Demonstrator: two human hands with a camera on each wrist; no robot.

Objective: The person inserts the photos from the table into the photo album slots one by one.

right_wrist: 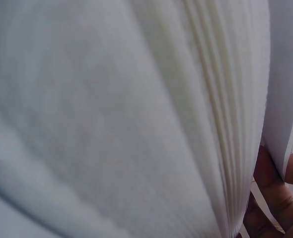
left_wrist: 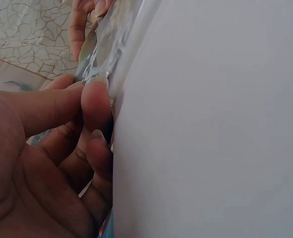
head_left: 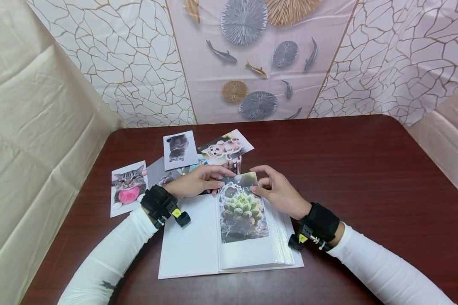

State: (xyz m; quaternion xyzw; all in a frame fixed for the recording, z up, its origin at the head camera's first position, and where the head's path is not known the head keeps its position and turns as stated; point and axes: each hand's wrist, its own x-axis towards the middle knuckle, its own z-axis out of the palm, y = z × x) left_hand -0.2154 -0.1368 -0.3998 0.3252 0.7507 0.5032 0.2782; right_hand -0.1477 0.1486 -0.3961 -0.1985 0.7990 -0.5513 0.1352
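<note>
A photo album (head_left: 191, 245) lies open on the table with its white inside cover to the left. On its right page, a photo of a green succulent (head_left: 244, 207) is mostly inside the clear sleeve, its top end sticking out past the page. My left hand (head_left: 198, 181) pinches the mouth of the clear plastic sleeve (left_wrist: 111, 44) at the photo's upper left. At the upper right corner, my right hand (head_left: 280, 192) grips the photo between thumb and fingers. Fanned album pages (right_wrist: 221, 124) fill much of the right wrist view, with right-hand fingers (right_wrist: 280, 198) at their edge.
Left of the album lies a photo of a cat with a pink ball (head_left: 129, 186). Behind it are a white-bordered kitten photo (head_left: 180, 149), a tilted kitten photo (head_left: 227, 147) and other overlapping prints, partly hidden by my left hand. The dark red table (head_left: 358, 178) meets a patterned cloth backdrop.
</note>
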